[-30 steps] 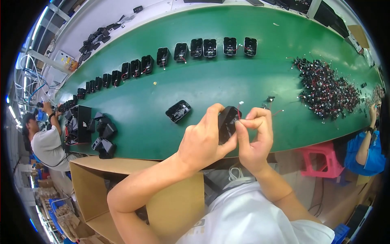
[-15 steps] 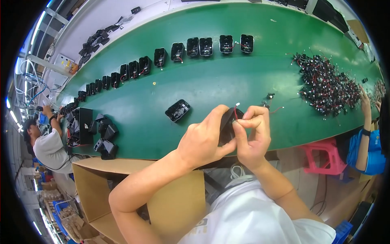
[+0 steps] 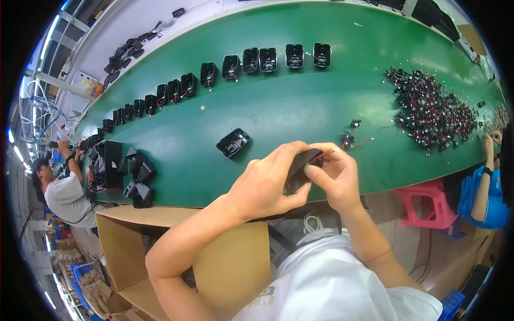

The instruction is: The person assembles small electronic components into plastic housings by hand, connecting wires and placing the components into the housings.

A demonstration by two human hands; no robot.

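Observation:
Over the near edge of the green table, my left hand (image 3: 262,184) is closed around a black plastic housing (image 3: 301,167), held tilted. My right hand (image 3: 341,179) grips the housing's right side, its thumb pressed at the opening. A thin red wire (image 3: 323,155) comes out between the housing and the right fingers, with a pale end by the fingertips. What lies under the thumb is hidden. Farther left, a second open black housing (image 3: 233,143) lies on the table. Beyond my right hand are a few small black wired parts (image 3: 348,140).
Open black housings (image 3: 267,60) form a curved row along the far side. At right spreads a pile of small wired parts (image 3: 431,109), near a co-worker's hands (image 3: 491,142). Black pieces (image 3: 140,174) and a black box (image 3: 111,166) stand left; a cardboard box (image 3: 230,267) sits below the edge.
My right hand has shifted from pinching near the upright red wire to gripping the housing with its thumb; the wire now slants right. The co-worker's hand at right has moved back from the pile.

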